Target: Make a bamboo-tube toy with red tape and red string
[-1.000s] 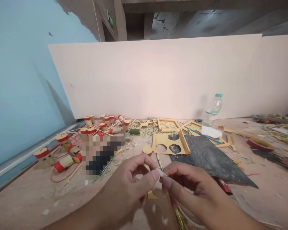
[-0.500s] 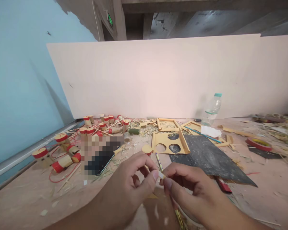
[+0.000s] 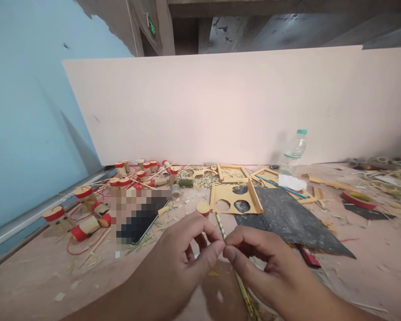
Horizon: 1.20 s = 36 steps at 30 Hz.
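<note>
Your left hand [image 3: 189, 254] and right hand [image 3: 269, 263] meet over the counter [image 3: 30, 285], thumbs and forefingers pinched at the tips; whether they grasp anything there, I cannot tell. The striped pencil [image 3: 219, 224] runs behind your fingertips. Just beyond it, the cardboard tray [image 3: 223, 191] shows black sheet [image 3: 287, 218] through two holes and counter through the third. Pale shavings lie within the cardboard frame [image 3: 234, 181] behind. The clear capped bottle [image 3: 292, 158] stands farther right, contents unclear.

Clear glossy plastic bottle [image 3: 292, 157] right of centre, scuffed matt dark sheet [image 3: 287, 220] lower right, smooth patterned rod [image 3: 221, 226] lower centre
</note>
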Motion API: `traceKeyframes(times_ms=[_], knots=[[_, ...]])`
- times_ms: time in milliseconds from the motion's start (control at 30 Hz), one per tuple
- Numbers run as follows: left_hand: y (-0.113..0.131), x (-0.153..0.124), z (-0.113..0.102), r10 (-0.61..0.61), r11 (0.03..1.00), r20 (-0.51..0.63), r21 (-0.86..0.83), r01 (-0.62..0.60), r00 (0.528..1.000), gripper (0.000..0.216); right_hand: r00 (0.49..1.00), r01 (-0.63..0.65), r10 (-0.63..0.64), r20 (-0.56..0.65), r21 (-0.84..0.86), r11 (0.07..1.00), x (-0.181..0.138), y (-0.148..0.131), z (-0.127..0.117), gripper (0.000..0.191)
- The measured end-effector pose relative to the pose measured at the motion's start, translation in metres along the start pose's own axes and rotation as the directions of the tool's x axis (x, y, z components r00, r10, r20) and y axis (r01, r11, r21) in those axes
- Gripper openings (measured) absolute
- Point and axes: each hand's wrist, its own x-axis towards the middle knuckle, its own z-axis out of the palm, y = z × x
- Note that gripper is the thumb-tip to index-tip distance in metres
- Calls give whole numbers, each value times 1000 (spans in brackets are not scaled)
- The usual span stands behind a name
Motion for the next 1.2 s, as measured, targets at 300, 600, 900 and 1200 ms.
traceKeyframes(times_ms=[300, 600, 900, 1200], knots=[[2, 1, 3, -169, 967, 61, -181, 177, 984, 25, 985, -174, 169, 43, 309, 935, 4, -7, -1, 29], [2, 1, 3, -177, 969, 77, -160, 187, 981, 25, 977, -212, 197, 78, 357, 910, 7, -7, 0, 31], [-3, 0, 2, 40, 997, 37, 62, -42, 999, 9, 993, -113, 103, 58, 224, 968, 4, 4, 5, 19], [-4, 2, 3, 10, 997, 73, 82, -16, 997, 7, 990, -141, 132, 54, 250, 958, 5, 9, 6, 23]])
